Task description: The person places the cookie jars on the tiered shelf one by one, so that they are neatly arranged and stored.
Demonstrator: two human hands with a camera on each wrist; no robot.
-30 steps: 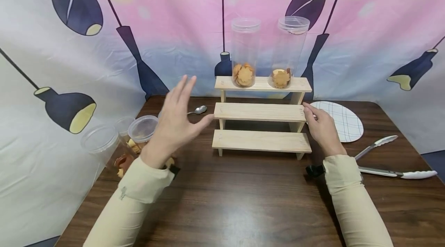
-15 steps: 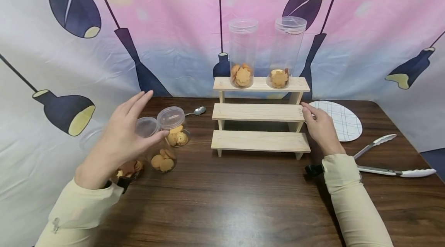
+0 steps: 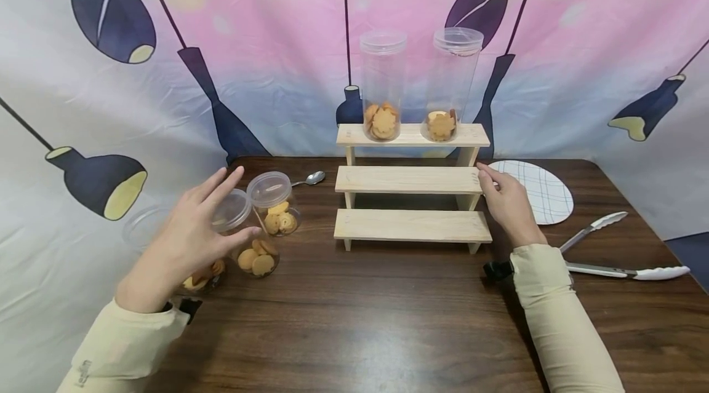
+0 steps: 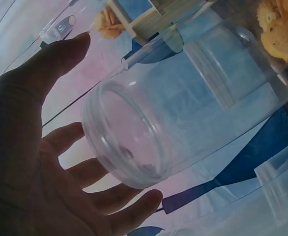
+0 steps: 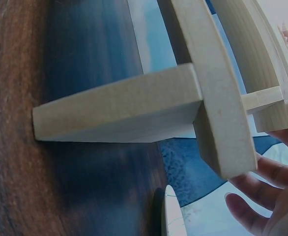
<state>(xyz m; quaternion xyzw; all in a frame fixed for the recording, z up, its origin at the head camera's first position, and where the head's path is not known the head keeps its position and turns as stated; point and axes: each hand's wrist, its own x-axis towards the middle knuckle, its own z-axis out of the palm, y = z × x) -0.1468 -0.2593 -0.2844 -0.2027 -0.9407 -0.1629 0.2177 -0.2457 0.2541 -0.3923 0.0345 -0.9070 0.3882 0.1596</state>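
Note:
My left hand is spread, thumb apart from the fingers, beside the lidded clear jars on the left. In the left wrist view its fingers lie close behind the lid of a tall jar, with the thumb off to one side. Round cookies fill the bottom of the middle jar; a leftmost jar is partly hidden by the hand. Another cookie jar stands just behind. My right hand holds the right end of the middle step of a three-tier wooden stand, fingers bent at the board's end.
Two tall cookie jars, one left and one right, stand on the top tier. A spoon lies behind the left jars. To the right are a checked white plate and spread tongs. A printed curtain hangs behind.
My left hand has swung left and down from beside the stand to the jars, and has settled near their lids. The right hand stays at the stand's middle step.

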